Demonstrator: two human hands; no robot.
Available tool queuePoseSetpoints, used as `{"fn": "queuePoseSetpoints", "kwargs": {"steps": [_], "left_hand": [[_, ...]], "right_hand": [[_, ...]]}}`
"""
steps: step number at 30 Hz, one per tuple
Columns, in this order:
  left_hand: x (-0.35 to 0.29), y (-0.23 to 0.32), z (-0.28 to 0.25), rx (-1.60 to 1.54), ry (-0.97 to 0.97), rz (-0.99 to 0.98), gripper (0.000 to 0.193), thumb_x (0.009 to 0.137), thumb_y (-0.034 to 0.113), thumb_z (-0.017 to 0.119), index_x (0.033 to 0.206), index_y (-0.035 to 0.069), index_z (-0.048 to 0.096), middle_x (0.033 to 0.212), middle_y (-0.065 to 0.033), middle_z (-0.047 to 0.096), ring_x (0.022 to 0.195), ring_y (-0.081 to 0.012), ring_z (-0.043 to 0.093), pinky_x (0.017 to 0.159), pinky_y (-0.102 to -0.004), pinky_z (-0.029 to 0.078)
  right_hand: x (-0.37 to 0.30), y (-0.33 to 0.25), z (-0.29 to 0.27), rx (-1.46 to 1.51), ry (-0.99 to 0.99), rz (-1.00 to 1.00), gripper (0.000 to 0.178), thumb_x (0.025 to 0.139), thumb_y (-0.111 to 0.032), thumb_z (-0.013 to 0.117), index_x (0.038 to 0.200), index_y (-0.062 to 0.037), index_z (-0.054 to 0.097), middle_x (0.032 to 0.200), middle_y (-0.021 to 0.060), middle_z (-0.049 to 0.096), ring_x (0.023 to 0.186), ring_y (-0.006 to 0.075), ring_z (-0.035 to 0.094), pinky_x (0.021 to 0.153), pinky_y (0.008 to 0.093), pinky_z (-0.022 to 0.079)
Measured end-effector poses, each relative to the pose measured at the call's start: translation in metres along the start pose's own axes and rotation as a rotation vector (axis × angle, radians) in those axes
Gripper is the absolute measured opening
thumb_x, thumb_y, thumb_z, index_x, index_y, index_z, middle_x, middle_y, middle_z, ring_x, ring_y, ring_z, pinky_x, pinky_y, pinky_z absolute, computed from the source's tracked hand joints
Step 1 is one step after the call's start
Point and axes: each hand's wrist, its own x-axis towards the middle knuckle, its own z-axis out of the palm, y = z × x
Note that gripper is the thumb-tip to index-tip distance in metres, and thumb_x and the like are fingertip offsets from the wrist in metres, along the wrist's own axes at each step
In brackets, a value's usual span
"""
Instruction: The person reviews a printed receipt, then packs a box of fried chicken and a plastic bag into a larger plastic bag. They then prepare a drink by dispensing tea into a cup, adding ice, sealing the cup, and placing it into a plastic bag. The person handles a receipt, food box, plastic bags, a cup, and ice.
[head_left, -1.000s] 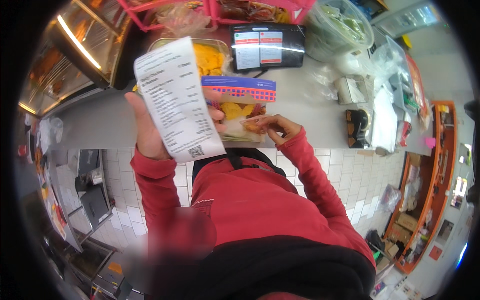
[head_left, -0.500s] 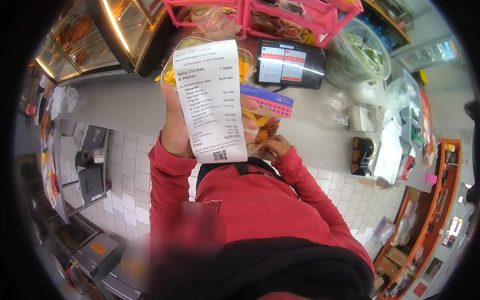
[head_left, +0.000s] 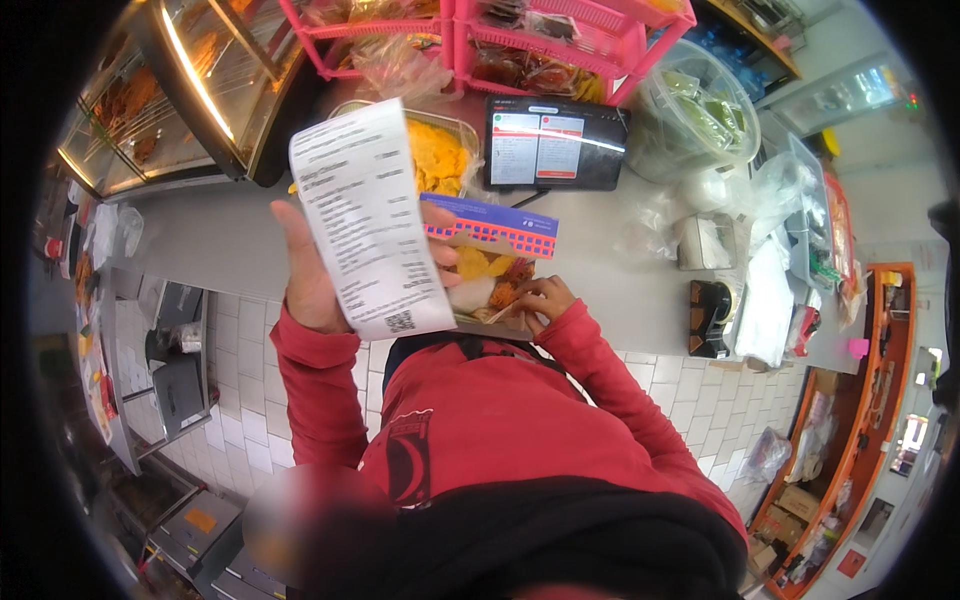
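A long white printed receipt (head_left: 375, 225) is in my left hand (head_left: 313, 280), tilted, with the thumb at its left side and fingertips showing past its right edge. Just beyond the belly, on the counter, a food box with a raised purple-and-pink patterned flap (head_left: 490, 222) lies partly behind the receipt. Inside it are yellow egg (head_left: 480, 262), white rice (head_left: 470, 295) and a browned fried piece (head_left: 503, 292). My right hand (head_left: 546, 300) is closed at the box's near right edge, fingertips pinched on it. The receipt hides the box's left part.
A tray of yellow scrambled egg (head_left: 436, 160) stands behind the receipt, with a tablet screen (head_left: 555, 148) to its right. Pink racks (head_left: 400, 28) line the back, beside a lit display case (head_left: 165, 90). A clear tub (head_left: 700, 110) of green packets and a black dispenser (head_left: 710, 315) are at right.
The receipt has swung to the left and tilted, carried by my left hand. More of the food box and egg tray now shows. My right hand stays at the box's edge.
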Motion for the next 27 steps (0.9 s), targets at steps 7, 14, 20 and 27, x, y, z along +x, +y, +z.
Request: {"fn": "queuePoseSetpoints", "kwargs": {"steps": [7,14,20,27], "left_hand": [[-0.014,0.024,-0.013,0.076,0.167,0.137,0.093,0.078,0.078,0.028,0.136,0.005,0.03,0.113,-0.024,0.052,0.09,-0.0363,0.061,0.075,-0.0621,0.05],[-0.049,0.052,-0.031,0.083,0.38,0.292,0.092,0.078,0.078,0.027,0.137,0.008,0.03,0.111,-0.0252,0.052,0.087,-0.0381,0.061,0.073,-0.061,0.05],[-0.056,0.066,-0.046,0.025,0.387,0.335,0.096,0.076,0.08,0.026,0.134,0.005,0.034,0.113,-0.0237,0.053,0.088,-0.0372,0.061,0.074,-0.0615,0.049],[-0.044,0.101,-0.071,-0.083,0.267,0.329,0.105,0.072,0.083,0.024,0.137,0.001,0.028,0.116,-0.031,0.05,0.094,-0.0401,0.061,0.08,-0.0523,0.051]], "right_hand": [[0.085,0.01,-0.091,0.081,0.324,0.062,0.016,0.075,0.01,0.051,0.081,-0.0026,0.059,0.082,0.0065,0.057,0.066,0.0122,0.056,0.06,0.0228,0.046],[0.198,0.004,-0.102,0.173,0.215,-0.104,0.014,0.081,0.003,0.055,0.093,-0.0025,0.06,0.091,0.0072,0.061,0.073,0.0118,0.06,0.064,0.0235,0.048],[0.346,0.018,-0.001,-0.176,-0.064,-0.03,0.023,0.086,-0.003,0.055,0.108,-0.0028,0.059,0.105,0.0096,0.062,0.085,0.0148,0.061,0.072,0.027,0.049],[0.496,0.042,0.082,-0.448,-0.123,0.065,0.023,0.086,-0.002,0.055,0.108,-0.0031,0.06,0.105,0.0099,0.062,0.086,0.0154,0.061,0.074,0.0277,0.049]]}}
